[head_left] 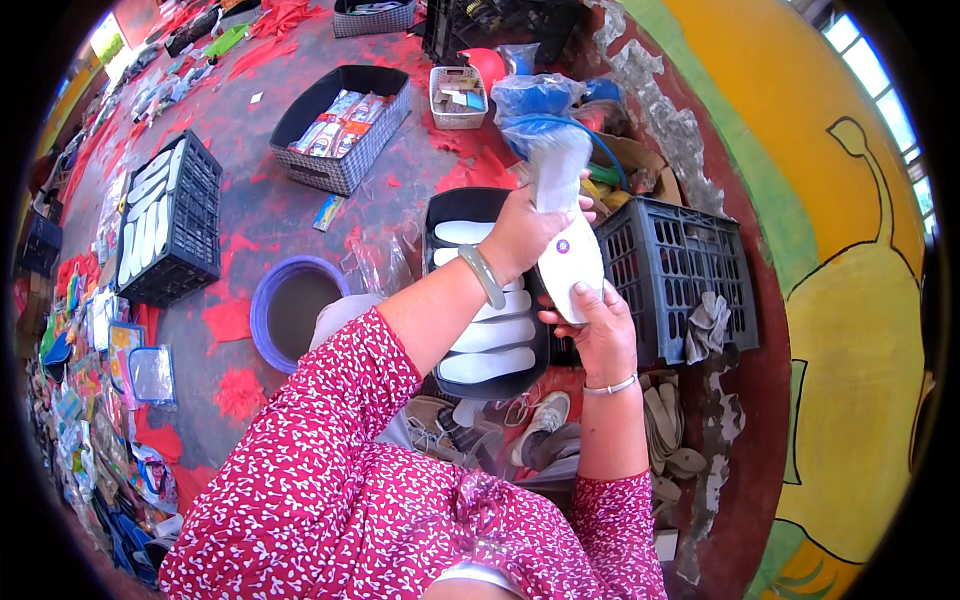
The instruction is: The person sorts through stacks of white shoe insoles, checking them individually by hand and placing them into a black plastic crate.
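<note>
A white shoe insole (572, 262) with a small round purple mark is held up in front of me by both hands. My left hand (525, 228) closes on its upper part, together with a pale translucent strip, probably plastic wrapping (560, 165), smeared by motion. Whether that wrapping goes around the insole or only lies against it, I cannot tell. My right hand (603, 335) pinches the insole's lower end, thumb on top. Beneath my hands stands a black fabric bin (540, 345) with several white insoles (487, 366) laid across it; my left forearm hides part of them.
Right of the bin, a grey plastic crate (680, 275) with a grey cloth (708, 328) stands by the wall. A purple bucket (262, 312) is to the left, beyond it a crate of insoles (205, 225). Ahead are a checked bin of packets (372, 160) and a white basket (458, 118).
</note>
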A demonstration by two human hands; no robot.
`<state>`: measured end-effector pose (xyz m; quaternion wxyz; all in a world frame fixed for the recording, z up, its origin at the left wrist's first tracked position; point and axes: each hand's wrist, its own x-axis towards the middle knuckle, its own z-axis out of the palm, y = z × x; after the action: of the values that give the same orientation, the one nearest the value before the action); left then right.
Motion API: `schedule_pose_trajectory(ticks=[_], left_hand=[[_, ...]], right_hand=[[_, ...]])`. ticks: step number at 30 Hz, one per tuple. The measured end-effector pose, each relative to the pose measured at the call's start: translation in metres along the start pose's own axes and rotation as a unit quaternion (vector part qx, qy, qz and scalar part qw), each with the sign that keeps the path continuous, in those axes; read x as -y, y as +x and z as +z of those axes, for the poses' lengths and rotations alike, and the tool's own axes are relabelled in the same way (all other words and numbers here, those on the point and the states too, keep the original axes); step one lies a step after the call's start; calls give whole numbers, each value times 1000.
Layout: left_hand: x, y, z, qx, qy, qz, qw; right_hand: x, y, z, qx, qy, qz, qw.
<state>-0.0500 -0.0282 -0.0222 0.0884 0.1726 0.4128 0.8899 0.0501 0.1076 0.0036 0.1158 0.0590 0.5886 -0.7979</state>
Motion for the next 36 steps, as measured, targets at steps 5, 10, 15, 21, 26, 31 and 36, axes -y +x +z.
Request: schedule_pose_trajectory(ticks=[5,10,15,21,26,31,36], left_hand=[[-14,-4,8,10,-158,-113,981],[4,-8,6,-1,-24,-97,995],[20,-4,-5,-4,182,-20,983],[14,1,-7,-29,87,-32,995],[-10,6,-13,-87,-74,-111,987],[-2,0,-9,-89,-60,-193,975],[5,7,-22,-90,-214,-230,945]], right_hand=[[2,0,-16,-9,45,-12,999],[-3,4,-17,-44,23,18,999],[-6,6,-9,-58,-15,12,998],[-2,5,-14,-50,-11,7,999],[2,-1,-13,-61,-47,-14,997],[8,-3,-12,-30,-39,-27,998],[17,-4,-33,50,-36,-125,990]])
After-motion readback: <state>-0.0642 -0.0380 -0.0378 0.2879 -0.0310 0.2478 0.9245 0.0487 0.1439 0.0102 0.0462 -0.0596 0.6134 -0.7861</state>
